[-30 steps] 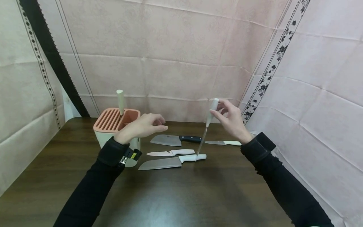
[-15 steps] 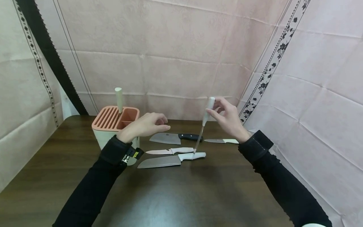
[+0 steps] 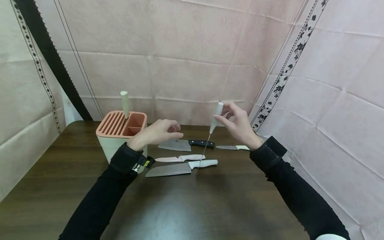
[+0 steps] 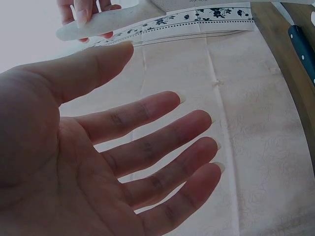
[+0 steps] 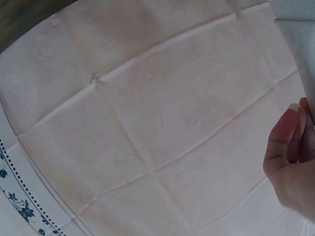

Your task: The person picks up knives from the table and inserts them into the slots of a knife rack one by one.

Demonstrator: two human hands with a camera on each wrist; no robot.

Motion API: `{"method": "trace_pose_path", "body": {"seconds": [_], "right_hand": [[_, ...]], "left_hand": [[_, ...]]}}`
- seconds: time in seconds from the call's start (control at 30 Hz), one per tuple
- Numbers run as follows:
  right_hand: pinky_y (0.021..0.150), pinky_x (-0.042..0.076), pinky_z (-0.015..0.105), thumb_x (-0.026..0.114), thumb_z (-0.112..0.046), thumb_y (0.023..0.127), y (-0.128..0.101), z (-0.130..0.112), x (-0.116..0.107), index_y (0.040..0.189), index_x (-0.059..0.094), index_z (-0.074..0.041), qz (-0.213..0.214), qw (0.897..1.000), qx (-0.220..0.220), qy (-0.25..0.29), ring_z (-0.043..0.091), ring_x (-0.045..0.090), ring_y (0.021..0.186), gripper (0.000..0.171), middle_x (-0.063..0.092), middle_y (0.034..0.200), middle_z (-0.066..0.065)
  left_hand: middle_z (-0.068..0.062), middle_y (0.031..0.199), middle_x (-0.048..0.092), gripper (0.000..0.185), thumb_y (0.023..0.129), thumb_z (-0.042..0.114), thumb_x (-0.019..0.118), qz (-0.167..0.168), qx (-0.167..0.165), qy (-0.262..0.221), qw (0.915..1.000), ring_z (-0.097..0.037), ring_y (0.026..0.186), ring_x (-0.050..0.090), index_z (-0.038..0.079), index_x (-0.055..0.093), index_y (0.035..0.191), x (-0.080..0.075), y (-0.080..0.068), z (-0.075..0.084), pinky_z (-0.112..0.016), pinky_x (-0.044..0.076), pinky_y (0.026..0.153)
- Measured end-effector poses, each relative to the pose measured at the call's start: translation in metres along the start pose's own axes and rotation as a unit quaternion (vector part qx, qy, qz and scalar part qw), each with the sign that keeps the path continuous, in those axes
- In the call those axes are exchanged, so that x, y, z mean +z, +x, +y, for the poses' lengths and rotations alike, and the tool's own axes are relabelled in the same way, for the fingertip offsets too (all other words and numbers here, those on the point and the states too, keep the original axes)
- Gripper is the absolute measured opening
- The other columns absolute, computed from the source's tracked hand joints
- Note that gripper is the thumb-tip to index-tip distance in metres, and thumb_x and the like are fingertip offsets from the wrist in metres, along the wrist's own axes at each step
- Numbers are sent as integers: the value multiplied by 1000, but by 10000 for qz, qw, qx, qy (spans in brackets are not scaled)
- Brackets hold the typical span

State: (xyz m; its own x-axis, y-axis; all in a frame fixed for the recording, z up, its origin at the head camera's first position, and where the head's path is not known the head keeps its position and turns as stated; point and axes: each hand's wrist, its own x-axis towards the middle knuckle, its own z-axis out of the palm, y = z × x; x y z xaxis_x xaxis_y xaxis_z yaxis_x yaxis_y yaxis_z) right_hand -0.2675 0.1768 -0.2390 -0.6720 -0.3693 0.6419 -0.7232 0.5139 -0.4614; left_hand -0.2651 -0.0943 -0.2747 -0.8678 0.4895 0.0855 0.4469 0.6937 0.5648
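Observation:
My right hand (image 3: 238,125) pinches the white handle of a knife (image 3: 216,116), held upright with its thin blade tilted down and leftward over the other knives. In the right wrist view only part of this hand (image 5: 290,167) shows, at the right edge. My left hand (image 3: 157,133) hovers beside the knife block (image 3: 108,146) with nothing in it; the left wrist view shows its fingers (image 4: 147,147) spread and relaxed. The block is pale green with a slotted pink top, and a light green handle (image 3: 124,103) stands up from one slot.
On the dark wooden table (image 3: 168,210) lie a black-handled cleaver (image 3: 177,145), a small white-handled knife (image 3: 192,157), a broad white-handled knife (image 3: 169,170) and another small knife (image 3: 227,147) near my right wrist. Pale patterned cloth (image 3: 180,76) hangs behind and at both sides.
My right hand has moved left with the knife, whose blade now slants more toward the left. The left hand has shifted slightly right, still holding nothing.

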Motion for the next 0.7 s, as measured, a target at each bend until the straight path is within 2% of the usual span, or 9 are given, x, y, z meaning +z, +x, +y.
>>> {"method": "trace_pose_path", "body": {"seconds": [0.23, 0.4, 0.7], "right_hand": [[71, 44, 15, 71, -3, 85, 3, 25, 8, 112, 58, 3, -1, 9999, -108, 100, 18, 59, 80, 31, 69, 91, 17], [71, 47, 19, 72, -8, 85, 3, 26, 9, 111, 59, 0, -48, 9995, -246, 191, 16, 59, 80, 30, 69, 90, 13], [70, 47, 22, 73, -6, 84, 5, 20, 11, 113, 59, -1, -88, 9999, -122, 10, 17, 59, 78, 32, 69, 90, 13]], "left_hand": [[-14, 115, 66, 37, 96, 29, 60, -48, 52, -40, 10000, -27, 105, 62, 3, 59, 123, 4, 3, 1, -42, 53, 89], [-14, 114, 67, 36, 96, 29, 60, -81, 93, -46, 9999, -26, 105, 62, 4, 59, 122, 6, 5, 3, -42, 53, 89], [-13, 114, 67, 35, 96, 29, 59, -138, 101, -50, 9998, -26, 106, 63, 4, 60, 121, 8, 6, 8, -41, 52, 89]]}}
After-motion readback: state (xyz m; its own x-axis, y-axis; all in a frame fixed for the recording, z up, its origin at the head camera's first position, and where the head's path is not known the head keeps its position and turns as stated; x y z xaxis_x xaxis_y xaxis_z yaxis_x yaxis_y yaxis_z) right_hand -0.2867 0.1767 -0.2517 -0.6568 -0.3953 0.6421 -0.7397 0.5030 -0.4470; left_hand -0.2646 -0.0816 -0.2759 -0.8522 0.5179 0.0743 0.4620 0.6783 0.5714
